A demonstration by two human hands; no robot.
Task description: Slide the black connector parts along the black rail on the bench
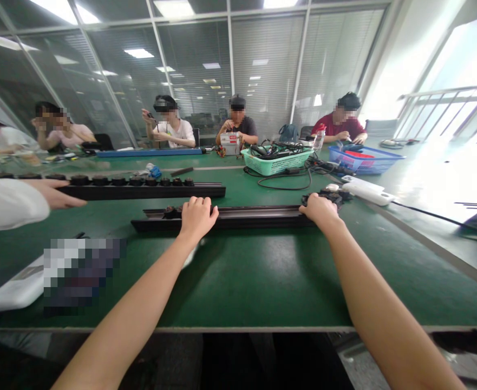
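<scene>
A long black channel rail (258, 219) lies across the green table in front of me, with a grooved strip along its top. My left hand (197, 218) is closed over the rail left of its middle, the fingers curled over the far side. Small black pieces (172, 212) sit in the channel just left of that hand. At the rail's right end, my right hand (321, 208) is closed, its fingertips on the rail; its grip is partly hidden. A pile of small black parts (338, 196) lies right behind the right hand.
Another black rail (149, 192) with round black pieces lies behind, near another person's hand (61, 194). A green basket (276, 162) of cables, a blue basket (364, 160), and a white power strip (368, 190) stand farther back. A white device (14, 287) lies front left. Several people sit opposite.
</scene>
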